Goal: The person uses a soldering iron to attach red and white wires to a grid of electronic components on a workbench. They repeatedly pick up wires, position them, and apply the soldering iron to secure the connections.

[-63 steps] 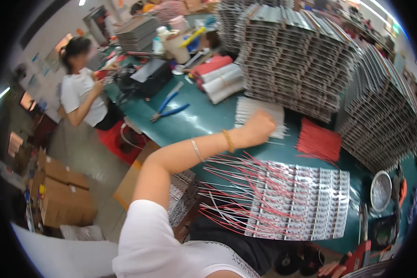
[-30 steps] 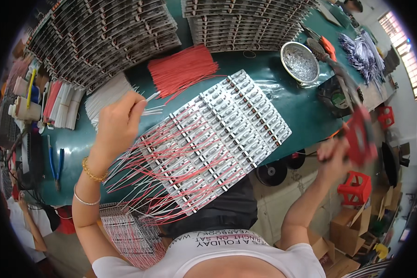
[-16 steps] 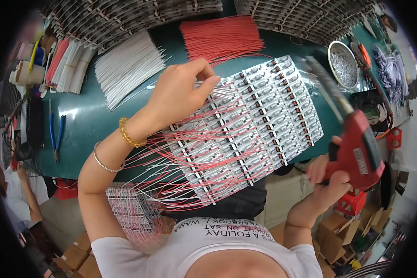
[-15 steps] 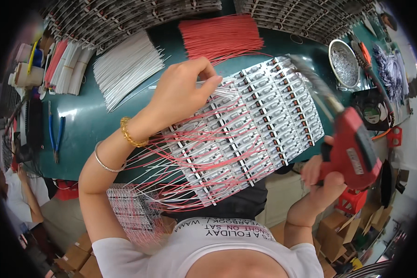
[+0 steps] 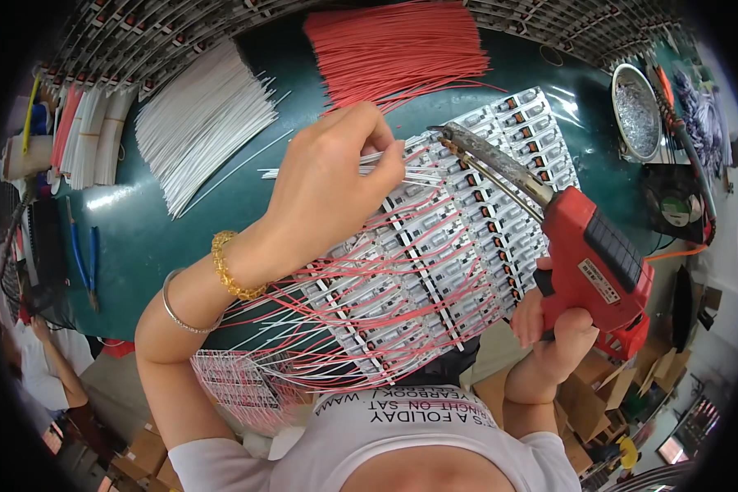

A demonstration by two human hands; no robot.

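Note:
My left hand [image 5: 328, 184] is closed in a pinch on a few thin white wires [image 5: 422, 175], whose ends lie over the panel of small circuit boards [image 5: 500, 215]. My right hand [image 5: 556, 351] grips a red soldering gun [image 5: 603, 266] by its handle. The gun's dark metal tip points left, over the panel's far part and close to my left fingertips. Rows of grey components cover the panel. Red and white wires trail from its left rows toward my left forearm, while its right rows carry none.
Beyond my hands lie a pile of white wires [image 5: 209, 123] and a pile of red wires [image 5: 398, 53]. A metal bowl [image 5: 635, 115] and a black fan [image 5: 672, 205] stand right. Blue-handled pliers [image 5: 85, 258] lie left. A wired panel [image 5: 238, 379] hangs below the table edge; a co-worker's arm [image 5: 61, 369] shows far left.
The soldering gun has swung left, bringing its tip from beyond the panel's right edge to near my left fingers. My left hand keeps its pinch. The whole view has shifted slightly.

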